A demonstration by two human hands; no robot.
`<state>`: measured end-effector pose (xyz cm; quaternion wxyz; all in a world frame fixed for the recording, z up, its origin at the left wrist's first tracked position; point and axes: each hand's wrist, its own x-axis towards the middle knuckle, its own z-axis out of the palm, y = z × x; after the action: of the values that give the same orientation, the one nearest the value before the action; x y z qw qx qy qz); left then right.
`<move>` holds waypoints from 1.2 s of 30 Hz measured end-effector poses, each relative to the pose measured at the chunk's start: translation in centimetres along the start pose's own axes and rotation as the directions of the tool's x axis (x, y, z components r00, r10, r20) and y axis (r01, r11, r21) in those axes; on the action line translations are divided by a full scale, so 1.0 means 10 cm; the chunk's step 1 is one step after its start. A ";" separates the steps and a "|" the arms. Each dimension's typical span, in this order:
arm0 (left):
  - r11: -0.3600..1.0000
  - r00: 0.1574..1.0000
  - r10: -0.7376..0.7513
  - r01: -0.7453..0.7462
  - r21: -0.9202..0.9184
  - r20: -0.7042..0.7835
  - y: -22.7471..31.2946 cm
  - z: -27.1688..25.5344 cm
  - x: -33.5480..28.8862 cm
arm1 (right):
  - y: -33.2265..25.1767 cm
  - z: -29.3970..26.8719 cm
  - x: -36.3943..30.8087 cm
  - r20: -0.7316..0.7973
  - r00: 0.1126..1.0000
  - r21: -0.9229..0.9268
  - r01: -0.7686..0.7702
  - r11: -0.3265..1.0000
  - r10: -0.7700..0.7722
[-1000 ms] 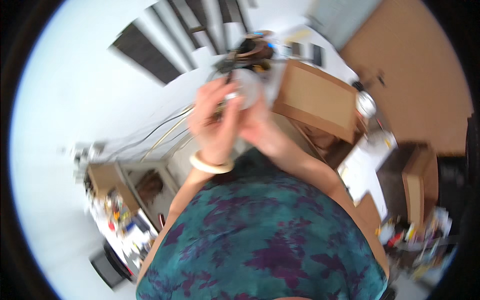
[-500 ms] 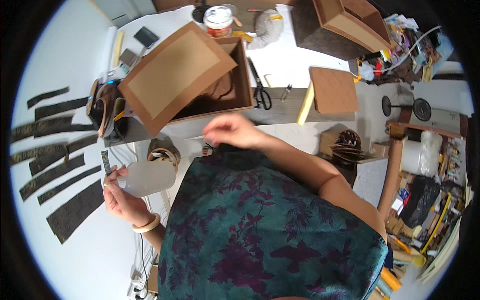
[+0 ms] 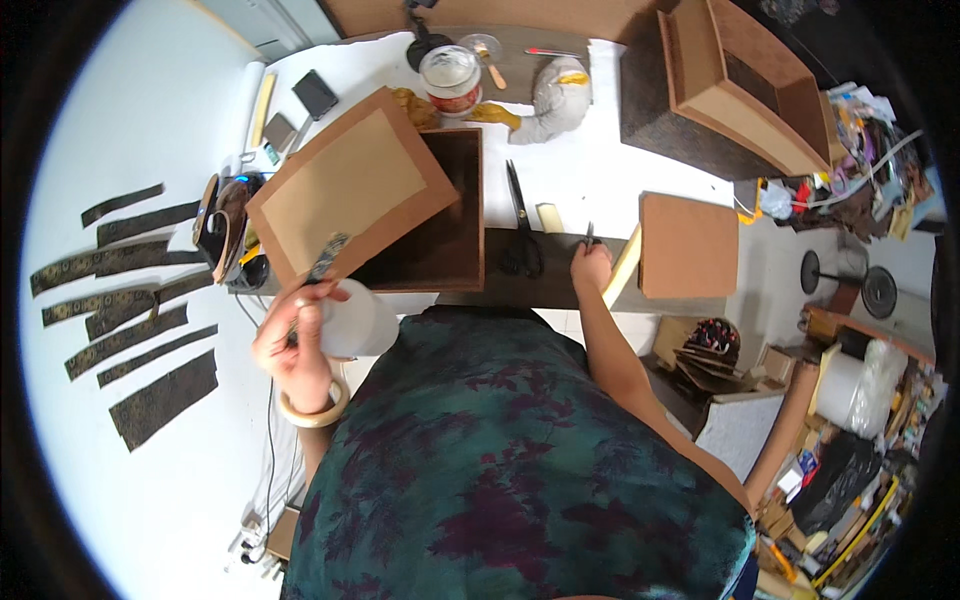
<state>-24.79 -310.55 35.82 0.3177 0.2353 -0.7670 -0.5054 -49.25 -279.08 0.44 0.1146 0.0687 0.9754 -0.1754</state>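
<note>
My left hand (image 3: 298,335) is raised in front of the box's near left corner, fingers pinched on a short dark patterned strip (image 3: 326,258) that stands up from them. A whitish translucent piece with rounded corners (image 3: 362,322) shows beside that hand; whether the fingers hold it too is unclear. At the table's front edge my right hand (image 3: 592,265) is closed around a small dark metal tool (image 3: 590,236), mostly hidden by the fingers. Black scissors (image 3: 522,225) lie to its left, a pale strip (image 3: 625,265) and a brown square panel (image 3: 690,246) to its right.
An open brown box (image 3: 470,200) has a tan panel with a brown border (image 3: 350,190) resting aslant on it. Behind stand a white tub (image 3: 452,82) and a grey cloth bundle (image 3: 560,105). A larger box (image 3: 700,100) sits back right. Dark patterned strips (image 3: 165,400) hang left.
My right hand has reached forward and right and closed on the small tool on the table. My left hand has risen toward the box with the strip. The view has shifted.
</note>
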 end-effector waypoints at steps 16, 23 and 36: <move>0.985 0.971 0.167 -0.172 0.015 0.172 0.28 0.31 0.58 | -0.81 -0.64 0.67 0.007 0.984 0.292 0.170 0.941 -0.180; 0.996 0.999 -0.035 0.037 -0.076 0.034 0.15 0.19 0.53 | -0.67 -0.30 1.13 -0.161 0.945 -0.037 0.281 0.959 -0.284; 0.945 0.974 -0.200 0.164 -0.282 -0.103 -0.01 0.44 0.74 | -2.85 -0.36 4.47 0.255 0.706 -0.102 0.699 0.708 -0.661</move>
<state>-33.02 -312.92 36.32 0.3481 0.2917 -0.6429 -0.6168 -98.02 -300.08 1.92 0.1445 -0.3263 0.9268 -0.1168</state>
